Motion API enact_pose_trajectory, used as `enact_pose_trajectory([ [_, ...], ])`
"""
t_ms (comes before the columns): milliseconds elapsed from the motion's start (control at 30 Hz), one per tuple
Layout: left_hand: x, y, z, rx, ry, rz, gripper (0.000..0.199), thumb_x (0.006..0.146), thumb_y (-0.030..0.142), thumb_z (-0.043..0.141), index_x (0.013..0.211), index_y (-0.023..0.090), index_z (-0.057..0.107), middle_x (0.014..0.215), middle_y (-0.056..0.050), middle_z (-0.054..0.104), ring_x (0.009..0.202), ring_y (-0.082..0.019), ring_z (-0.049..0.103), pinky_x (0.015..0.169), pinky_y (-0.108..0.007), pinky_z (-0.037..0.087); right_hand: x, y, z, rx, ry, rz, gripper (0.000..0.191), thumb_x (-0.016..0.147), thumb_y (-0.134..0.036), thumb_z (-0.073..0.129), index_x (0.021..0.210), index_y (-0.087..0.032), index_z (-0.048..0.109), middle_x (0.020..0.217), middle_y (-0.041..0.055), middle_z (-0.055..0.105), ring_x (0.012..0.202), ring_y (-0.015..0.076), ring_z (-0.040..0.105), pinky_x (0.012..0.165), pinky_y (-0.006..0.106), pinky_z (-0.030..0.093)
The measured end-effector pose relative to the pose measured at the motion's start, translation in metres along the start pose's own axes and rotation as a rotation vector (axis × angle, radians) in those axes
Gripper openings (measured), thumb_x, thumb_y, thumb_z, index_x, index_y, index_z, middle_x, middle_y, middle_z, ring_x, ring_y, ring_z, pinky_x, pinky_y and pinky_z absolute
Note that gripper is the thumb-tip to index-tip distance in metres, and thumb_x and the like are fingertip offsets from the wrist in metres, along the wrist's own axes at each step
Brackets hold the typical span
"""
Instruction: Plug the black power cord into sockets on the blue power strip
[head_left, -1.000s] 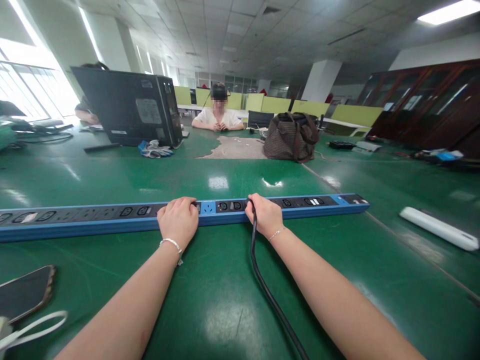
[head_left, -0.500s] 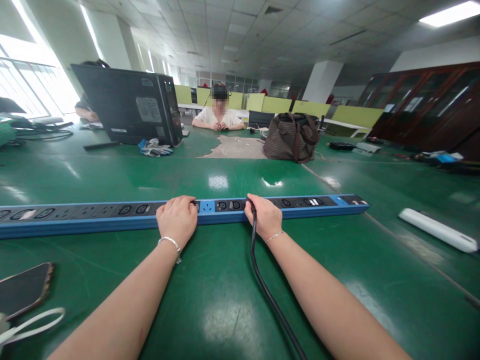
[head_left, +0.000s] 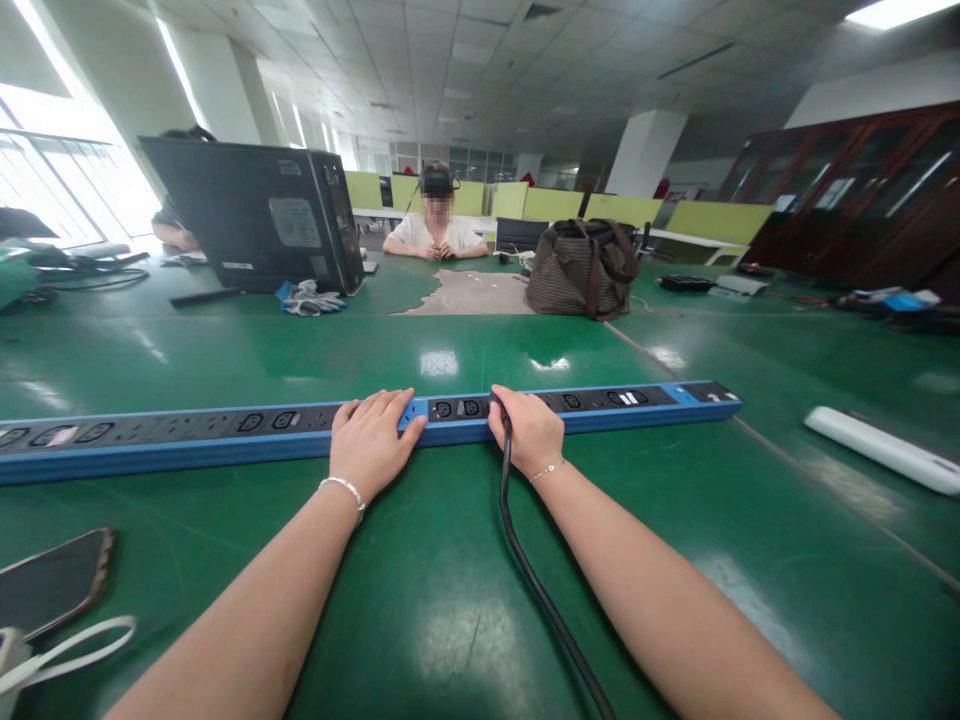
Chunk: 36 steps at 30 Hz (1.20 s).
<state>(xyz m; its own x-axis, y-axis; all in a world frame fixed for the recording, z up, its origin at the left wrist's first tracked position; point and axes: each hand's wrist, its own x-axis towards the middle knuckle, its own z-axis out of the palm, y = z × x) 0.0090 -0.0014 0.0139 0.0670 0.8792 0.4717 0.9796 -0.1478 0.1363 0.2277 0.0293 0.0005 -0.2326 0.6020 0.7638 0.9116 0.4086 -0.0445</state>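
A long blue power strip (head_left: 225, 458) with a black socket face lies across the green table. My left hand (head_left: 375, 440) rests on top of it left of the middle, fingers spread over the sockets and thumb on the front edge near a blue socket. To the right, my right hand (head_left: 529, 430) is closed around the plug end of a black cable (head_left: 525, 570) at the strip's sockets. The plug is mostly hidden by the fingers, so how deep it sits cannot be seen. From that hand the cable runs down toward the bottom edge.
A phone (head_left: 56, 580) and a white cable (head_left: 82, 640) lie at the lower left. On the right is a white bar (head_left: 885, 450). Farther back are a black computer case (head_left: 255, 215), gloves (head_left: 307, 298), a brown bag (head_left: 577, 270) and a seated person (head_left: 437, 235).
My left hand has shifted slightly right along the strip and its fingers have opened out from a closed grip. My right hand stays at the plug.
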Motion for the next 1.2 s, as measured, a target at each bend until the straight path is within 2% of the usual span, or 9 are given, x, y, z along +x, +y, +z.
enact_pose_trajectory([
  [167,0.001,0.0,-0.001,0.007,-0.033,0.02,0.059,0.081,0.061,0.042,0.127,0.024,0.049,0.127,-0.009,0.058,0.118,-0.025,0.05,0.102,-0.044,0.028,0.0,0.002,0.001,0.03,-0.013,0.014,0.03,0.089,-0.028,0.044,0.106,-0.016,0.065,0.092,0.0053,0.071,0.081,0.0163,0.063,0.076,0.026,0.044],
  [300,0.001,0.0,-0.001,0.007,-0.025,0.011,0.059,0.08,0.06,0.045,0.124,0.022,0.051,0.126,-0.01,0.058,0.118,-0.026,0.05,0.102,-0.043,0.03,0.001,0.001,0.002,0.038,0.009,0.09,0.033,0.085,-0.031,0.048,0.111,-0.017,0.062,0.093,0.0047,0.071,0.079,0.0168,0.064,0.071,0.025,0.045],
  [433,0.001,0.0,-0.001,0.008,-0.023,0.004,0.056,0.08,0.06,0.046,0.121,0.023,0.053,0.125,-0.009,0.059,0.117,-0.025,0.05,0.101,-0.042,0.03,0.002,-0.001,0.001,0.042,-0.052,0.128,0.027,0.085,-0.029,0.047,0.102,-0.017,0.064,0.085,0.0051,0.071,0.075,0.0167,0.064,0.068,0.025,0.044],
  [700,0.002,0.0,0.0,0.014,-0.026,-0.012,0.057,0.078,0.062,0.048,0.12,0.024,0.055,0.125,-0.008,0.059,0.117,-0.025,0.051,0.101,-0.041,0.031,0.002,0.0,0.004,0.124,-0.021,0.044,0.029,0.09,-0.023,0.039,0.105,-0.016,0.063,0.099,0.0071,0.07,0.087,0.0161,0.064,0.082,0.026,0.046],
  [967,0.001,0.0,0.0,0.009,-0.021,-0.001,0.058,0.078,0.061,0.048,0.12,0.022,0.055,0.125,-0.008,0.059,0.116,-0.025,0.051,0.101,-0.04,0.031,0.001,0.003,0.009,0.136,-0.008,0.009,0.031,0.091,-0.022,0.037,0.105,-0.016,0.064,0.096,0.0071,0.07,0.085,0.0157,0.063,0.082,0.027,0.046],
  [1067,0.001,-0.001,0.001,0.01,-0.016,-0.004,0.058,0.078,0.062,0.048,0.12,0.022,0.055,0.125,-0.008,0.059,0.117,-0.025,0.051,0.1,-0.04,0.031,0.008,0.003,-0.002,0.121,0.006,-0.015,0.033,0.091,-0.023,0.036,0.102,-0.017,0.066,0.083,0.0065,0.068,0.077,0.0158,0.061,0.077,0.027,0.046],
  [1133,0.001,-0.001,0.001,0.013,-0.016,-0.007,0.058,0.079,0.062,0.047,0.12,0.022,0.055,0.126,-0.008,0.059,0.117,-0.025,0.051,0.1,-0.04,0.031,0.019,0.004,-0.018,0.104,0.076,-0.004,0.035,0.091,-0.024,0.035,0.101,-0.017,0.067,0.076,0.0072,0.066,0.075,0.0173,0.06,0.076,0.029,0.046],
  [1200,0.001,-0.001,0.001,0.014,-0.018,-0.007,0.058,0.079,0.062,0.047,0.12,0.022,0.055,0.126,-0.007,0.059,0.118,-0.024,0.05,0.1,-0.04,0.031,0.032,0.007,-0.036,0.106,0.15,0.05,0.035,0.092,-0.028,0.035,0.104,-0.019,0.066,0.081,0.0085,0.065,0.083,0.0198,0.059,0.082,0.033,0.045],
])
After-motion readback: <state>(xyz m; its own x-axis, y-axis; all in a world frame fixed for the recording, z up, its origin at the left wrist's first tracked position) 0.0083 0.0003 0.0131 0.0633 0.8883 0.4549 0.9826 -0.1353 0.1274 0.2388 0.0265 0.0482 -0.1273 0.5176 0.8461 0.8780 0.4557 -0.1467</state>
